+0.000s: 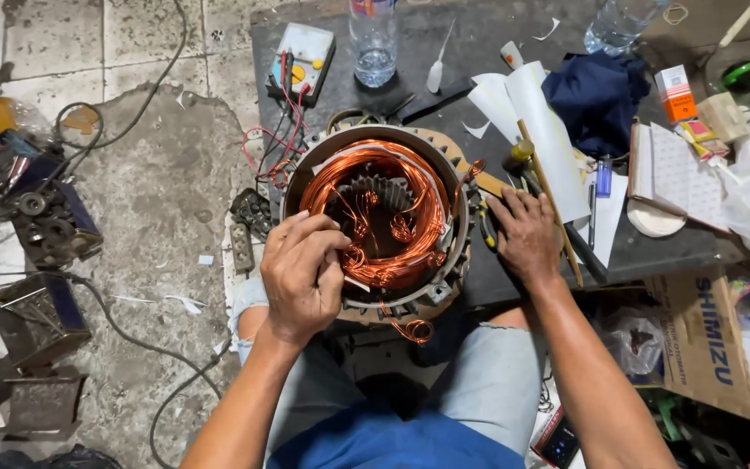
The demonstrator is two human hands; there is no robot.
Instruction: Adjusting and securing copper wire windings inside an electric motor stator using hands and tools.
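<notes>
Left of the grip: dark metal machine parts (pixel 45 221) and black cables (pixel 123 334) on a worn concrete floor (pixel 158 200).

Left hand (pixel 301 274): fingers bunched together, tips pinching copper winding wire at the near-left inner edge of the round grey metal motor stator wound with bright copper coils (pixel 379 217). The stator stands open end up at the edge of the dark worktable (pixel 470 52), just above the person's knees.

Beyond the grip: pale multimeter with red leads (pixel 304 54) and a clear plastic water bottle (pixel 373 39).

Right hand (pixel 527 234): flat, fingers spread, palm down on the table just beside the stator's right rim, beside a thin wooden stick (pixel 549 195).

Right of that hand: white paper sheets (pixel 531 113), dark blue cloth (pixel 599 95), open notebook (pixel 674 174), small orange box (pixel 675 91), brown cardboard box (pixel 705 343).
</notes>
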